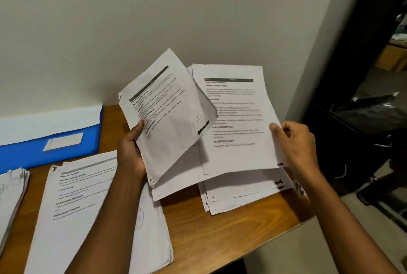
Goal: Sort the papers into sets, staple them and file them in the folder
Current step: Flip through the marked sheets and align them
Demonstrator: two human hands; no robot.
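Note:
My left hand (132, 152) grips a tilted printed sheet set (169, 117) by its lower left edge, lifted above the wooden table (231, 227). My right hand (295, 141) pinches the right edge of another raised printed sheet (237, 124), thumb on top. Under both, a loose stack of papers (242, 194) lies on the table's right part. A second pile of printed papers (92, 218) lies flat at the front left, partly under my left forearm. A blue folder (44, 141) with white sheets inside lies at the back left against the wall.
A thick stapled bundle (11, 190) sits at the far left edge. The table ends on the right near my right wrist; beyond it stand a dark cabinet and black bag (363, 115). A pale wall (154, 20) backs the table.

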